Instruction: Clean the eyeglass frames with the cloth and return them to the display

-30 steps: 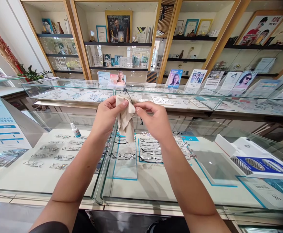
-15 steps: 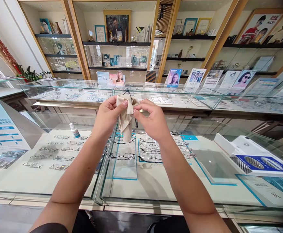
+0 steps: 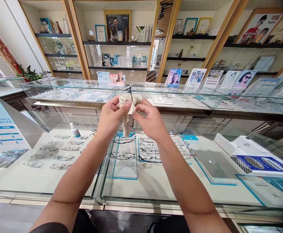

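Observation:
Both hands are raised over the glass counter, close together. My left hand (image 3: 111,116) pinches a beige cloth (image 3: 127,105) between thumb and fingers. From the right, my right hand (image 3: 149,118) grips the cloth's other side, fingers closed. The cloth is wrapped around a pair of glasses (image 3: 129,90); one dark temple sticks up above it and part of another shows below. The lenses are hidden by cloth and fingers. A loose end of the cloth hangs below my left hand.
Several rows of spectacles (image 3: 122,156) lie inside the glass case beneath. A white spray bottle (image 3: 75,130) stands at the left. On the right is a white and blue box (image 3: 260,161). Another glass display counter (image 3: 83,92) and wooden shelves (image 3: 117,43) stand behind.
The cloth has been gathered up around the glasses, and its hanging end is shorter. The glasses have turned slightly, and both hands have shifted a little.

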Action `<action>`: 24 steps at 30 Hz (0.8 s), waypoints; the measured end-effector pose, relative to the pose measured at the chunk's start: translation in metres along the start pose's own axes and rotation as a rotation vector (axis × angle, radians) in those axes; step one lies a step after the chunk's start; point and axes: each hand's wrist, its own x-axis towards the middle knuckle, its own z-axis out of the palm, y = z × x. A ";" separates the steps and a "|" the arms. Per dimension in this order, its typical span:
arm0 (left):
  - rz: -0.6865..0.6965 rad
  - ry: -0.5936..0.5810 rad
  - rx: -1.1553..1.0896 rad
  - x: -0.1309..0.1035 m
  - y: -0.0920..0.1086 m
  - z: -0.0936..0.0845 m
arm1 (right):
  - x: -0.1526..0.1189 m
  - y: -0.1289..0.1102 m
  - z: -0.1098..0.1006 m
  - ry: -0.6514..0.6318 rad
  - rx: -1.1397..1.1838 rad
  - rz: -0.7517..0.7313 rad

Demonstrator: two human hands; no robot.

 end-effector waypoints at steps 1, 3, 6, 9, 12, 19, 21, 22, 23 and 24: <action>0.003 -0.008 -0.014 0.000 -0.001 0.000 | 0.001 0.003 0.001 -0.009 0.051 0.013; 0.003 -0.025 -0.019 0.000 -0.001 0.000 | 0.004 0.007 0.001 -0.031 0.113 0.030; 0.008 -0.027 0.018 -0.001 0.000 -0.001 | 0.005 0.011 -0.001 -0.070 0.148 0.051; 0.027 -0.011 0.053 -0.002 0.002 -0.001 | 0.004 0.008 -0.004 -0.118 0.182 0.065; 0.047 0.018 0.071 -0.002 0.003 -0.002 | 0.003 0.004 -0.006 -0.152 0.200 0.072; 0.040 0.021 0.011 -0.001 0.004 -0.005 | 0.004 0.003 -0.012 -0.251 0.243 0.071; 0.033 0.021 0.006 -0.001 0.005 -0.005 | 0.005 0.003 -0.014 -0.261 0.226 0.079; 0.037 0.028 0.020 -0.001 0.005 -0.005 | 0.005 0.002 -0.014 -0.264 0.218 0.077; 0.044 0.039 0.042 -0.002 0.005 -0.004 | 0.004 0.001 -0.014 -0.268 0.215 0.071; 0.050 0.052 0.066 -0.002 0.005 -0.004 | 0.004 0.000 -0.014 -0.274 0.217 0.066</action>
